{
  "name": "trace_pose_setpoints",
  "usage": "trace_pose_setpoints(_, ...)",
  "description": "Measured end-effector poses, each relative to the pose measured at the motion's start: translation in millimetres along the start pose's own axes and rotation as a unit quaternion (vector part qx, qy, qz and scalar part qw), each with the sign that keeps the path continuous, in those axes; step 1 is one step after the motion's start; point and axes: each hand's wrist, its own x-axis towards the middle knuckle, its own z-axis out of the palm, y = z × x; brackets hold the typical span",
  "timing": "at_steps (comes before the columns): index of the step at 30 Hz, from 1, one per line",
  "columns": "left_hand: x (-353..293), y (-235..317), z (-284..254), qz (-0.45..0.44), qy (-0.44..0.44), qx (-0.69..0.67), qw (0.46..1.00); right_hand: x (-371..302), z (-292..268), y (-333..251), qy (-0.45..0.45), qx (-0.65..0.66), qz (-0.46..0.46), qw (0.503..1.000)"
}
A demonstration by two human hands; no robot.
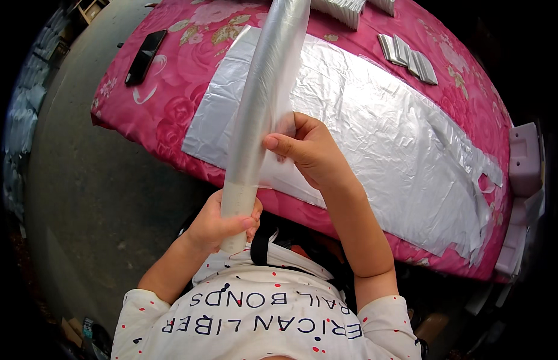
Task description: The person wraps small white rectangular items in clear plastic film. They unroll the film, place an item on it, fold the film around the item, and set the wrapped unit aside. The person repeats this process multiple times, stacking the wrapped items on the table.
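Note:
A long roll of clear plastic film stands tilted in front of me, its far end running out past the top of the view. My left hand wraps round the bare pale core at the roll's near end. Higher up, my right hand pinches the loose edge of the film between thumb and fingers, at the roll's right side. Behind the roll, a stack of silvery-white plastic bags lies flat across the table, with cut-out handles at its right end.
The table wears a pink flowered cloth. A black phone lies at its far left. Small folded white packets sit at the far right, and bigger white stacks behind. Pale plastic containers stand beyond the right edge.

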Motion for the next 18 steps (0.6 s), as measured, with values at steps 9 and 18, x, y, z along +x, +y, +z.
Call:
trace_pose_setpoints(9,6,-7,7,0.001,-0.103,-0.07,0.992,-8,-8,3,-0.021,0.044,0.023,0.999)
trace_pose_setpoints(18,8,-13,2,-0.19,-0.381,-0.27,0.864,-25,25,-17,-0.108,0.017,0.041,0.993)
